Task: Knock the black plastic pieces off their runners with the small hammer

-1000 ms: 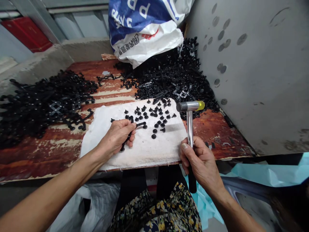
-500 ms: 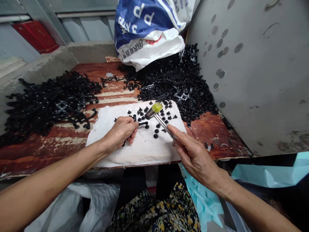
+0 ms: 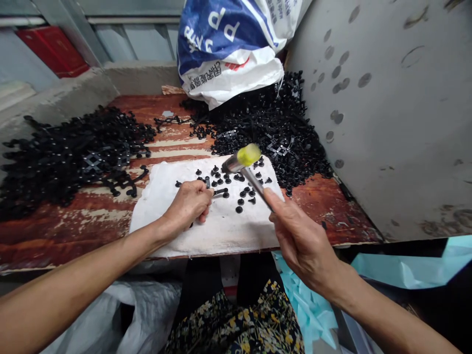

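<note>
My left hand (image 3: 190, 205) rests on a white cloth pad (image 3: 206, 228) and pinches a black plastic strip part (image 3: 218, 191), its fingers closed round it. My right hand (image 3: 300, 241) grips the metal handle of a small hammer (image 3: 243, 162) with a yellow tip, its head raised just above and to the right of the strip part. Several small black studs (image 3: 241, 194) lie scattered on the pad beyond both hands.
The pad lies on a worn red wooden board (image 3: 110, 216). Piles of black plastic parts sit at the left (image 3: 66, 157) and back right (image 3: 273, 123). A blue and white sack (image 3: 228, 49) stands behind. A grey wall (image 3: 387, 113) closes the right side.
My right hand swung the hammer from upright at the pad's right edge leftward, down toward the part in my left hand, then lifted its head slightly. My left hand stayed put.
</note>
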Tool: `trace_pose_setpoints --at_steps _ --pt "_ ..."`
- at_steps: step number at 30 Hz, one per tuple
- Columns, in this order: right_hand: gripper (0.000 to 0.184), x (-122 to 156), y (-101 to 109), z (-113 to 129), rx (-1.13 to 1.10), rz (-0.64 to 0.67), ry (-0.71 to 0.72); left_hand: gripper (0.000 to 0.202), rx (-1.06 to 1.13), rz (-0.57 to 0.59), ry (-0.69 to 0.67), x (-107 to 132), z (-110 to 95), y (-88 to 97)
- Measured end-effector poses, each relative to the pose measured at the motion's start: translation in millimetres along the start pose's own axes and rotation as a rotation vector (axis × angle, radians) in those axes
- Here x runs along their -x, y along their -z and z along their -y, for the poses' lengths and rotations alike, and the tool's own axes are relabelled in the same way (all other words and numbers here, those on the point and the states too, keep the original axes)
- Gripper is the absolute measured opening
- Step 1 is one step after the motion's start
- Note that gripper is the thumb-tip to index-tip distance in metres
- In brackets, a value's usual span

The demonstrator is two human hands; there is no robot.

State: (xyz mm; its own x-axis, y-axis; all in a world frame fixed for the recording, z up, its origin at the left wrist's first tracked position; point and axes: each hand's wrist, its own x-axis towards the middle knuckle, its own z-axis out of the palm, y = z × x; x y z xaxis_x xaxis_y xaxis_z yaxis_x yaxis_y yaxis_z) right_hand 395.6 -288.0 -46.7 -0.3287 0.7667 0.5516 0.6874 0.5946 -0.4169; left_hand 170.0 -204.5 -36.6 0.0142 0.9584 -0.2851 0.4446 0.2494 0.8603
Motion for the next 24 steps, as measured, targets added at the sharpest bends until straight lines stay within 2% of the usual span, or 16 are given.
trace_pose_setpoints --at_steps 3,4,7,8,12,13,16,17,20,21,24 --pt "0.056 -1 3 -1 0.061 0.153 -0.015 0.028 0.004 0.002 0.003 -1 2 -0.2" --pt "0.057 -1 5 -1 0.043 0.129 -0.014 0.028 0.011 0.008 0.003 -1 2 -0.1" --pt "0.066 0 5 1 -0.03 -0.093 0.007 0.028 0.057 0.029 -0.005 -2 3 0.1" --pt "0.068 0 4 1 -0.026 -0.105 0.016 0.029 0.066 0.031 0.0 -2 2 0.1" --pt "0.061 0 2 -1 0.051 0.155 -0.048 0.028 0.049 0.024 0.019 -1 0 -0.3" --pt "0.059 0 2 -1 0.036 0.154 -0.069 0.028 0.052 0.026 0.019 -1 -1 -0.4" --pt "0.059 -1 3 3 -0.024 0.011 -0.097 0.03 0.084 0.052 0.017 -2 -2 0.4" --pt "0.059 -2 3 3 -0.018 0.032 -0.101 0.031 0.09 0.064 0.025 -1 -3 1.4" --pt "0.054 -4 3 1 -0.015 0.207 -0.121 0.032 0.094 0.112 0.09 1 -9 6.8" --pt "0.052 -4 4 0 -0.052 0.209 -0.129 0.03 0.1 0.124 0.119 2 -11 9.3" --pt "0.049 -1 3 -3 -0.213 0.014 -0.247 0.022 0.134 0.125 0.161 7 -15 17.1"
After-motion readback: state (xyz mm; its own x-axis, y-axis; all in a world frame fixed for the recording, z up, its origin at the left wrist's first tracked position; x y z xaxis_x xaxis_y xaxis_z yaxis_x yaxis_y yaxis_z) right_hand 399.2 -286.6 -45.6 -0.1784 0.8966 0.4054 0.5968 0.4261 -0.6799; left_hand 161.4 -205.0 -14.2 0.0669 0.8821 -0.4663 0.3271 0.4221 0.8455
